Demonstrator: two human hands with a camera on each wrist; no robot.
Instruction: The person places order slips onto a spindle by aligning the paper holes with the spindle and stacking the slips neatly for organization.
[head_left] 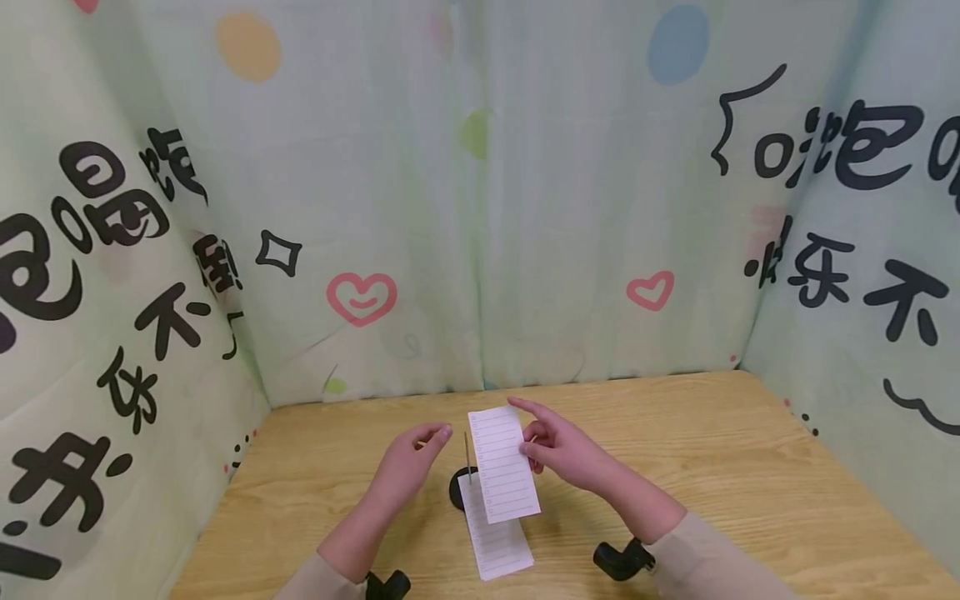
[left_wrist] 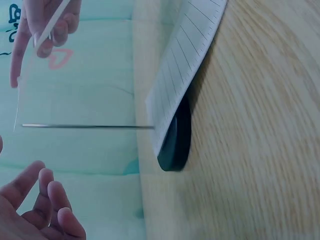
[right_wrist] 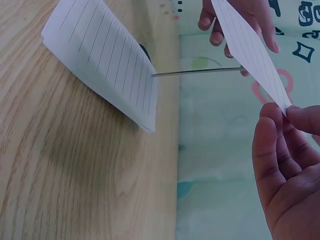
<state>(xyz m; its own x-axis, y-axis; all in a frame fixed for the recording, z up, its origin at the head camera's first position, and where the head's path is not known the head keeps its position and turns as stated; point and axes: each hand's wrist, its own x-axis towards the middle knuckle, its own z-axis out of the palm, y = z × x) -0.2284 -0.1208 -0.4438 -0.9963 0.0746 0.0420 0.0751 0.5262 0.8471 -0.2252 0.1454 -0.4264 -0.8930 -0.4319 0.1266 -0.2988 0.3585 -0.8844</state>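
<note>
A lined white paper slip [head_left: 504,467] is pinched at its edge between the thumb and fingers of my right hand [head_left: 562,446], whose index finger points out along the top. Under that slip stands a paper spike: a thin upright metal rod [left_wrist: 90,126] on a round black base [left_wrist: 175,145]. Several lined slips [right_wrist: 100,55] are stacked on the rod, tilted over the base. In the left wrist view the rod's tip is right at the held slip. My left hand [head_left: 412,458] hovers left of the rod with loosely bent fingers and holds nothing.
The wooden table [head_left: 315,500] stretches around the spike. Printed pale green curtains [head_left: 420,208] enclose its back and both sides. A black wrist mount [head_left: 624,560] sits under the right forearm, another [head_left: 387,585] under the left.
</note>
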